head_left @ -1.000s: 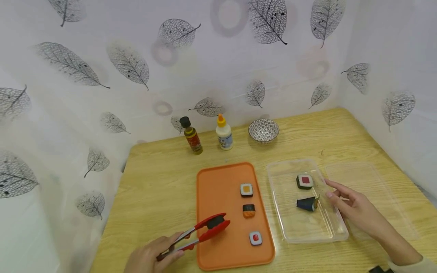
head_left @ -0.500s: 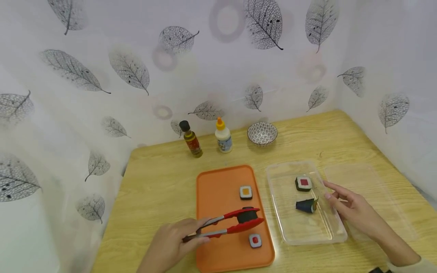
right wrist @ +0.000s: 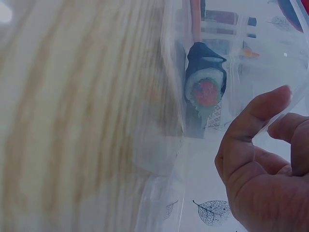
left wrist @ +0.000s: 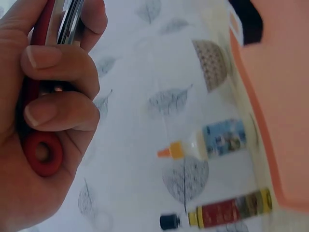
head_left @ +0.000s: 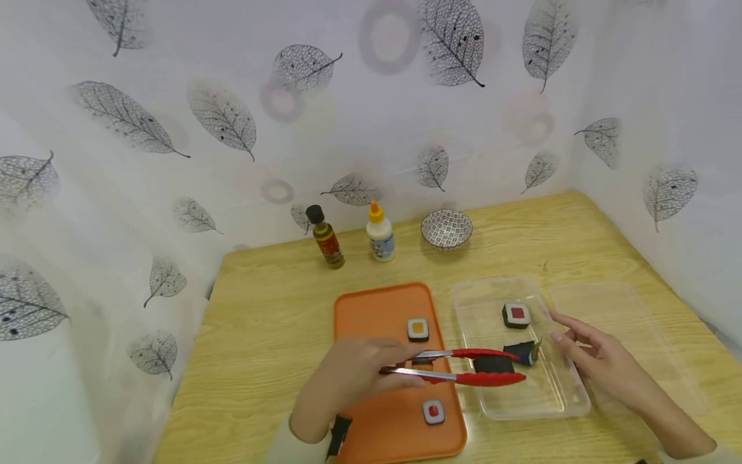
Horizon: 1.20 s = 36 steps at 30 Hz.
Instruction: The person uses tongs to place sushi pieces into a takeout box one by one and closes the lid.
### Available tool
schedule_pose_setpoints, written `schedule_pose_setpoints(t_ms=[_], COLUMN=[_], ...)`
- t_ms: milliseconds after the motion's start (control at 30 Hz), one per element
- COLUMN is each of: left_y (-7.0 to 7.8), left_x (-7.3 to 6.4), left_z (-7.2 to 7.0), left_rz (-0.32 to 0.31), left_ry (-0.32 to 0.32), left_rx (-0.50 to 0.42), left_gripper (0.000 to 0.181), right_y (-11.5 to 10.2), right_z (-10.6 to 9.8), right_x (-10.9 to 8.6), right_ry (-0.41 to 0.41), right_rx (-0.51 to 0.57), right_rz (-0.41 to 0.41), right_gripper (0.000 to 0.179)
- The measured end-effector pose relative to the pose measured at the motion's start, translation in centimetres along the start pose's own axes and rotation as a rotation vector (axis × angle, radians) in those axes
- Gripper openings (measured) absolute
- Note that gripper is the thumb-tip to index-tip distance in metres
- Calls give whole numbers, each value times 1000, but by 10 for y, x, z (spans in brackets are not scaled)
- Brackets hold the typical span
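Observation:
My left hand [head_left: 359,374] grips metal tongs [head_left: 489,379] with red tips, reaching over the orange tray [head_left: 371,312]. Between the tips is a black-wrapped sushi piece [head_left: 493,365], over the left part of the clear plastic container [head_left: 522,396]. That container bears a square sushi roll [head_left: 516,314] with a dark red centre and a dark cone-shaped hand roll [head_left: 522,352], partly overlapped by the tongs. At the container's right rim, my right hand [head_left: 599,354] pinches the edge between thumb and fingers. The right wrist view shows the hand roll's filling [right wrist: 207,92] through the plastic.
On the tray lie a yellow-centred roll [head_left: 417,329], a red-centred roll [head_left: 433,411] and a sushi piece [head_left: 422,363] partly behind the tongs. Behind stand a dark-capped bottle [head_left: 328,243], a white squeeze bottle [head_left: 380,240] and a patterned bowl [head_left: 446,229]. A clear lid [head_left: 628,341] lies right.
My left hand has carried the tongs and black sushi piece rightward, from above the tray to over the container. My right hand stays at the container's rim.

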<state>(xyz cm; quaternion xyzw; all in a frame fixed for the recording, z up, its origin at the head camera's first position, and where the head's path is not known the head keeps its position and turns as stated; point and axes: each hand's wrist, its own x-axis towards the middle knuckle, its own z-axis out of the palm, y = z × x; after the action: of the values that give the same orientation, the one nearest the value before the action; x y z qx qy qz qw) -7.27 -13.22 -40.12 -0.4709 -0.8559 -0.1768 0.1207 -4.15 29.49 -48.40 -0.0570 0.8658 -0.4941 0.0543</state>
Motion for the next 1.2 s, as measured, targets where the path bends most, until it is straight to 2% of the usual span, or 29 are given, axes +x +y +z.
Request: schedule_pose_setpoints(t_ms=[133, 200, 467, 633, 833, 1000, 1200], left_y=[8, 12, 25, 30, 37, 40, 41], left_x=[24, 33, 58, 67, 75, 80, 81], left_z=[9, 13, 26, 30, 35, 37, 38], left_rz=[34, 47, 91, 99, 74, 71, 71], left_ry=[-69, -96, -179, -246, -328, -328, -327], left_rx=[12, 47, 222, 269, 250, 229, 248], left_gripper=[48, 47, 46, 48, 50, 49, 48], right_y=[0, 0, 2, -1, -4, -2, -3], right_z=[-2, -2, 0, 2, 3, 3, 3], right_x=[-2, -2, -1, -2, -2, -1, 0], right_ry=[20, 19, -1, -4, -11, -9, -27], right_rx=[-10, -5, 10, 19, 28, 37, 66], right_rz=[-4, -2, 2, 5, 1, 10, 8], right_gripper=[53, 53, 54, 54, 54, 54, 55])
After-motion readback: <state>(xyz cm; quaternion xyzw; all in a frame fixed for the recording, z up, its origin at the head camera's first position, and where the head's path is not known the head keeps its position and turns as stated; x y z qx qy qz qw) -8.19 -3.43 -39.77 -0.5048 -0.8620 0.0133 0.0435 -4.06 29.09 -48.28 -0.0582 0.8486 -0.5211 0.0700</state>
